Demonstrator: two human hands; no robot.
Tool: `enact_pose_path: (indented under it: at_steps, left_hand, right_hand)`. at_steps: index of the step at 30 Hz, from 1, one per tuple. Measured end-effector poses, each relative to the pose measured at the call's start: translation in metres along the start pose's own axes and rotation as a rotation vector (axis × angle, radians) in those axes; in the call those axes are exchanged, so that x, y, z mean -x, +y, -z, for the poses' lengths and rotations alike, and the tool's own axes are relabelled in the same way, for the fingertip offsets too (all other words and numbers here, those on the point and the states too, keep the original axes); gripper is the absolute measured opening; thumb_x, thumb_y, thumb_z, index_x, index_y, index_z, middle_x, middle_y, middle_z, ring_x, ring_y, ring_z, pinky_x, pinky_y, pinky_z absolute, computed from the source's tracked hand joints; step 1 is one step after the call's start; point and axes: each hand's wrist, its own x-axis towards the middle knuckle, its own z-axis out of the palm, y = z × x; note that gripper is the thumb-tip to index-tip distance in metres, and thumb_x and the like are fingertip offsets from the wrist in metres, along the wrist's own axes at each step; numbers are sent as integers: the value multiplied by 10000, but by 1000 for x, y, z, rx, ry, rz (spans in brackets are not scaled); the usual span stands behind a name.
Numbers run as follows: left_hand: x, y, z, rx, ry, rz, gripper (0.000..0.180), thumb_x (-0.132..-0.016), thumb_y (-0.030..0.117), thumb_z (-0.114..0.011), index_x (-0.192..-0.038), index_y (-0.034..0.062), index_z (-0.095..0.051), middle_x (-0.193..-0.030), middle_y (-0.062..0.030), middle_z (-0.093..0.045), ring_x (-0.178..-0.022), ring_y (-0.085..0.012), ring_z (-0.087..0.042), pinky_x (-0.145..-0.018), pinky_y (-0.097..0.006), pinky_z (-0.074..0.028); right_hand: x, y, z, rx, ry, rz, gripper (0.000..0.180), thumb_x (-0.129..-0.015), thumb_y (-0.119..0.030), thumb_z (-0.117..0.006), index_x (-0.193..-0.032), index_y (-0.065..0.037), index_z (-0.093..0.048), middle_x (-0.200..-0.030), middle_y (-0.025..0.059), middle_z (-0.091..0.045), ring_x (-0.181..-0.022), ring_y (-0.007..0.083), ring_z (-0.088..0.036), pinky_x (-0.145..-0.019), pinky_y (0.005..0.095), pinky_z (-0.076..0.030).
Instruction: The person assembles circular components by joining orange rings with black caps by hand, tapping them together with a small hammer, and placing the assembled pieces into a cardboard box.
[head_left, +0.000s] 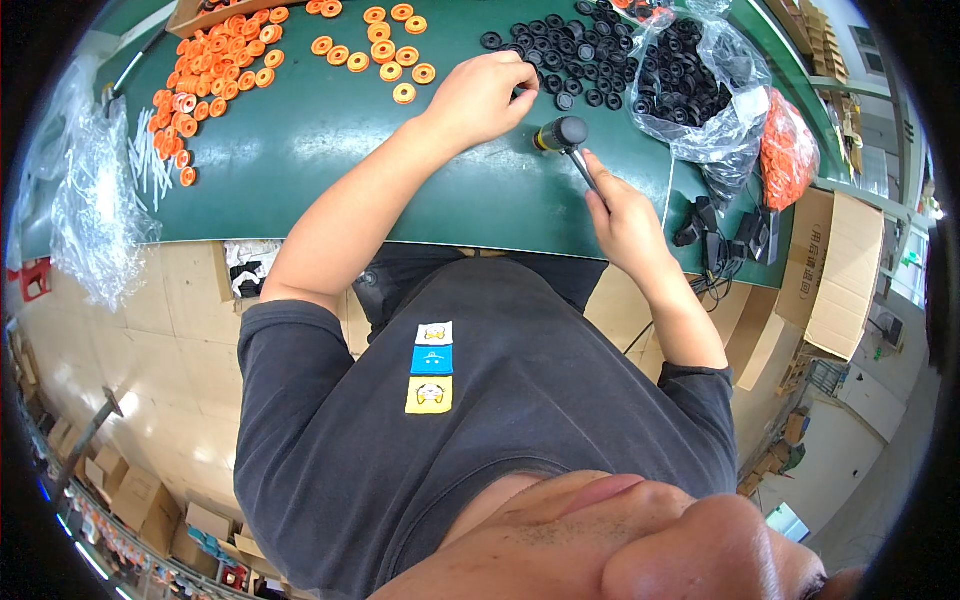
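Observation:
My right hand (628,222) is wrapped round the handle of a small mallet (562,134). The mallet's head has one black face and a yellow band, and it hangs just over the green tabletop. My left hand (484,98) is at the near left edge of a pile of black round wheel-like caps (575,52). Its fingers are curled in and closed, and whatever they may hold is hidden. Left of that hand lie several loose orange wheel-like discs (381,50), with a larger heap of orange discs (222,62) farther left.
A clear bag of black caps (690,85) and a bag of orange parts (785,155) stand at the right. Black adapters with cables (715,240) lie near the table's edge. White sticks (150,165) and crumpled plastic (95,200) are at the left. A cardboard box (845,275) sits beyond the table.

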Motion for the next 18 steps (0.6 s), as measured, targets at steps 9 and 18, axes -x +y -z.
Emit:
enact_pose_path:
  at_steps: [9,18]
  left_hand:
    - [0,-3,0,-41,16,-41,107,-865,138,-673,-927,55,-697,-894,-103,-648,-766,-270,-663,-706,-386,-536]
    - [0,-1,1,-11,5,-1,114,-862,176,-663,-873,68,-700,-873,-98,-651,-863,-314,-658,-759,-435,-535]
  right_hand:
    - [-4,-14,19,-79,81,-91,510,-931,-46,-600,-1434,-44,-513,-1025,282,-665,-936,441,-657,-797,474,-512]
    - [-6,-12,10,-61,4,-71,509,-928,-37,-597,-1430,-27,-511,-1041,277,-670,-951,445,-658,-811,480,-518]
